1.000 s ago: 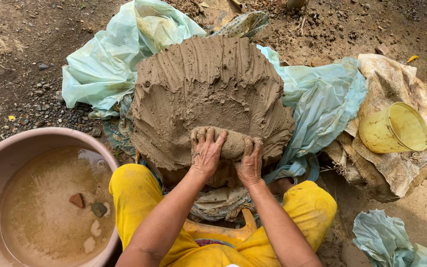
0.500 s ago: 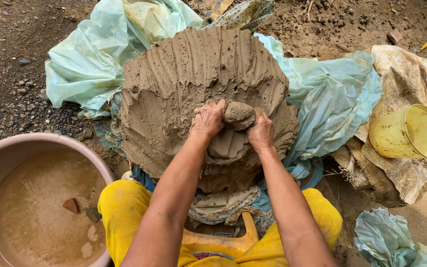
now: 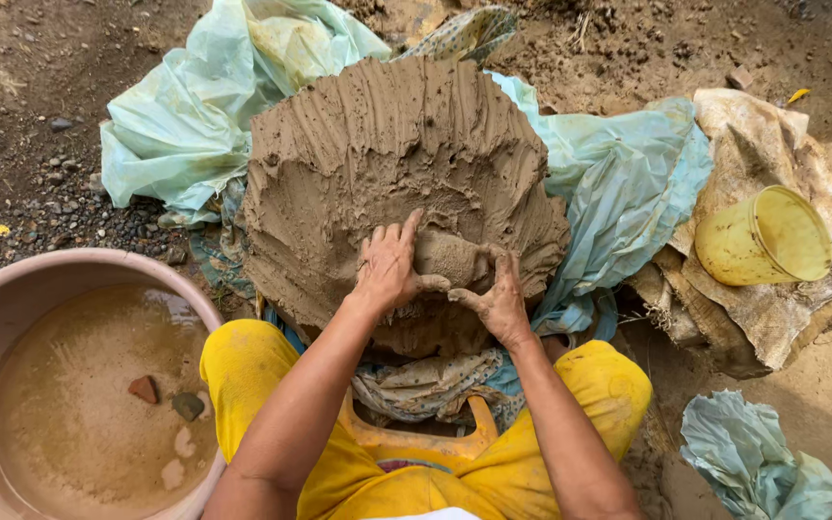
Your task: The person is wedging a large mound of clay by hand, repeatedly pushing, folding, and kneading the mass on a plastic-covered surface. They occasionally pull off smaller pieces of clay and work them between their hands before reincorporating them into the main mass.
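We sit on bare, stony dirt ground (image 3: 31,183) outdoors, our knees in yellow cloth. Before us a big mound of wet clay (image 3: 387,164), brown and ridged with finger grooves, rests on crumpled pale green plastic sheeting (image 3: 175,125). Our left hand (image 3: 389,270) lies flat with fingers spread on the mound, and our right hand (image 3: 498,294) curls loosely; between them they press a smaller clay lump (image 3: 450,258) at the mound's near edge. A pink basin (image 3: 98,274) of muddy water with stones sits left; a yellow plastic cup (image 3: 763,236) lies tipped on sacking (image 3: 763,125) right.
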